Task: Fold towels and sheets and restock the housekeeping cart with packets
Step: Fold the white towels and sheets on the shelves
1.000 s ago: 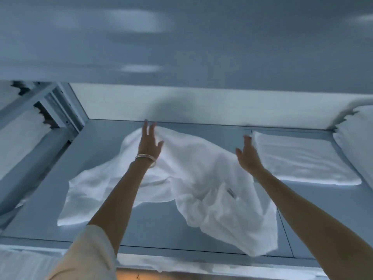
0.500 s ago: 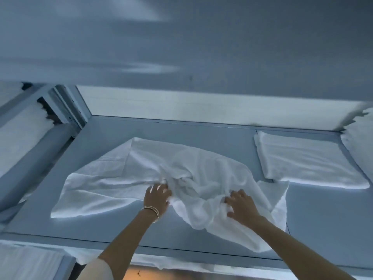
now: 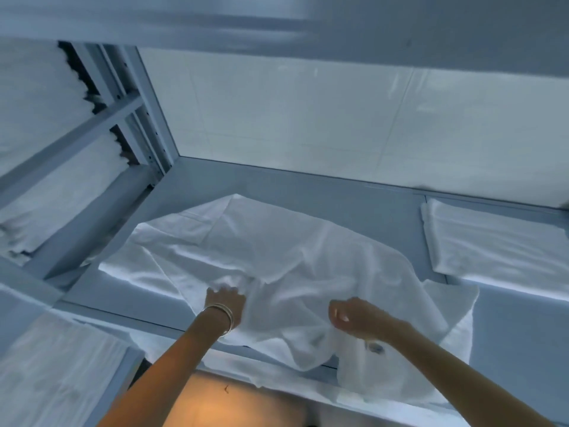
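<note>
stacked linen (image 3: 46, 167): upper left of frame, white folded piles on side racks, well apart from the work.
shelf (image 3: 308, 192): grey flat surface, centre of frame; near edge runs across lower middle.
left hand (image 3: 226, 302): lower centre-left, bangles on wrist, fingers curled into a bunch of cloth at the near edge, clamped on it.
towel (image 3: 277, 257): white, crumpled, unfolded; spread across centre of frame, long axis running left to right along the shelf. Bulk lies up-frame of both hands; near-right part droops over the shelf's front edge.
right hand (image 3: 358, 317): lower centre-right, fingers curled, pinching cloth by the look of it; the contact itself is partly hidden.
folded towel (image 3: 492, 238): right of frame, flat on the shelf, just beside the loose one, not touching the hands.
key relation: both hands sit on the near long edge, level with each other; left nearer the untidy left corner. Judgement: next move is pull taut along the long axis, then fold up-frame.
</note>
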